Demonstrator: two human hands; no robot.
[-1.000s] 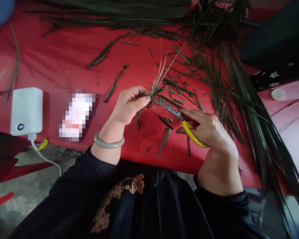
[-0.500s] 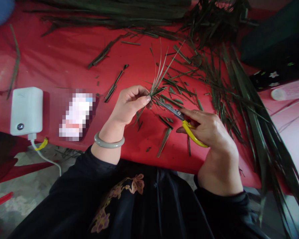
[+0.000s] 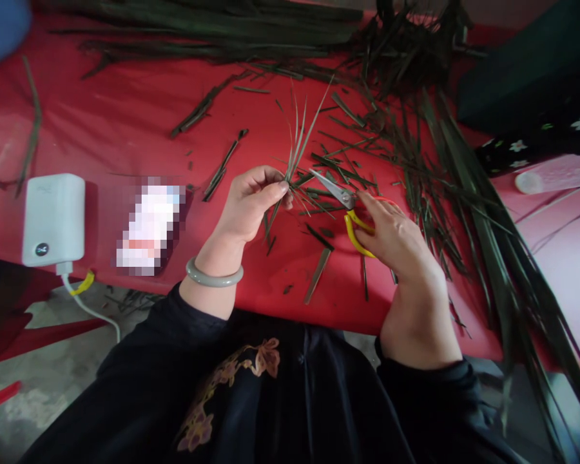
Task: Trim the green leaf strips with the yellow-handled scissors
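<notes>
Between thumb and fingers, my left hand (image 3: 257, 203) pinches a small bundle of leaf strips (image 3: 297, 145). Thin pale ends fan upward from the pinch, and shorter dark ends stick out below and to the right. My right hand (image 3: 397, 240) grips a pair of scissors (image 3: 341, 193) with yellow handles, one of them showing an orange-red part. The scissor blades point up and left, apart from the bundle, just to its right. Cut leaf pieces (image 3: 319, 274) lie on the red table (image 3: 251, 283) beneath both hands.
At the left are a white power bank (image 3: 53, 219) with a cable and a blurred-out phone (image 3: 147, 225). Long dark leaves (image 3: 483, 212) run down the right side, and more leaves (image 3: 222, 29) lie across the back. Someone's floral sleeve (image 3: 526, 145) shows at the right.
My right hand has drawn the scissors slightly away from the bundle, and their tips have turned upward. My left hand stays nearly in place, with the bundle tilted a little to the left.
</notes>
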